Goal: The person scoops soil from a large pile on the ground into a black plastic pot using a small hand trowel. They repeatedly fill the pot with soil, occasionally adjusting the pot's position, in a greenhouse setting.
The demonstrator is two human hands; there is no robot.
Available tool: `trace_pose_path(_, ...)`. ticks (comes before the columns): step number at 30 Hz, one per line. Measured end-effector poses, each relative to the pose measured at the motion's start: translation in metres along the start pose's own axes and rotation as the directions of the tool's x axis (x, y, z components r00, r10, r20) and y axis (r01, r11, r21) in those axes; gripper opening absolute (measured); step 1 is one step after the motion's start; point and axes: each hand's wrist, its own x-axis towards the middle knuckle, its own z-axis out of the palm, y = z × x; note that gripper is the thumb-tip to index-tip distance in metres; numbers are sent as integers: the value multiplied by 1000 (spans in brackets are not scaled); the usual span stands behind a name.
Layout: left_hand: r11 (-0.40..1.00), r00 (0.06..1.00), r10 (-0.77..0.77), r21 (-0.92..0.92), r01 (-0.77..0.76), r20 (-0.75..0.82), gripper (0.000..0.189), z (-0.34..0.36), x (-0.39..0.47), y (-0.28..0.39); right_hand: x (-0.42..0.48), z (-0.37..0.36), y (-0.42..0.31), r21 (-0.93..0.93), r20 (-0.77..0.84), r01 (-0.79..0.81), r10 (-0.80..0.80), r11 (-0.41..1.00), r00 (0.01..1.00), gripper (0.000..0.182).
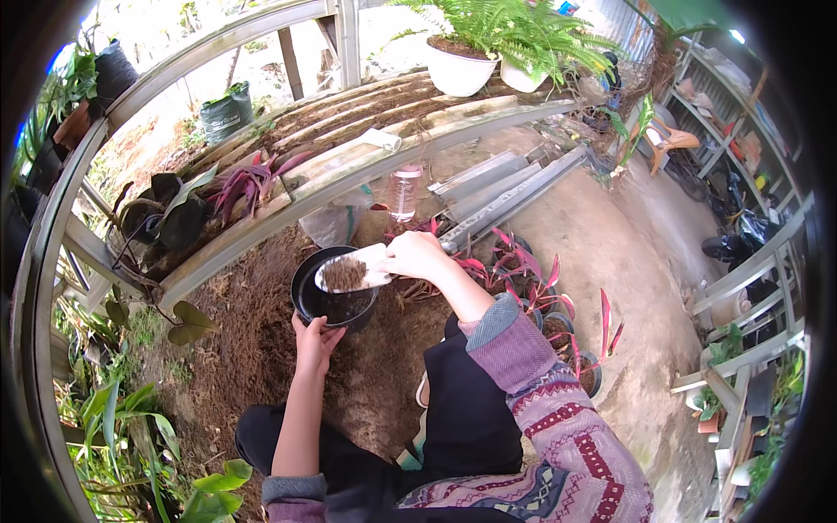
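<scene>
My left hand (316,346) grips the near rim of a black plastic plant pot (335,314), which has a little dark soil at its bottom. In my right hand (409,256) is a white scoop (376,257), held over the pot's opening. Brown soil (344,274) lies in the scoop's blade. Under and left of the pot spreads a mound of loose brown soil (248,333). Just right of my right hand stand several small potted plants with pink-red leaves (513,261).
A slatted bench (366,163) runs across ahead, bearing white pots of ferns (461,68) and a purple-leaved plant (242,186). Below its edge are a pink clear bottle (405,194), a whitish sack (330,223) and metal channels (507,189). Shelving (713,144) stands at the right.
</scene>
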Motion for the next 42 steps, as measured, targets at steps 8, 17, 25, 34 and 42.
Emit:
trace_pose_path(8, 1000, 1000, 3, 15, -3, -6, 59, 0, -3, 3, -5, -3, -6, 63, -39, -15, 17, 998, 999, 37)
trace_pose_path(17, 1000, 1000, -1, 23, 1, 6, 59, 2, -3, -1, -1, 6, -3, 40, -124, -47, 51, 998, 991, 36)
trace_pose_path(25, 1000, 1000, 23, 9, -23, 15, 60, -5, -2, 0, -4, 8, -10, 72, -210, 90, -73, 993, 975, 28)
trace_pose_path(34, 1000, 1000, 8, -18, -8, 1, 60, -8, 10, -6, -1, 1, -7, 70, -402, 27, 4, 997, 915, 30)
trace_pose_path(42, 976, 991, 83, -192, -102, -106, 17, -41, 29, 9, -5, 23, 16, 208, -311, -137, 198, 969, 930, 30)
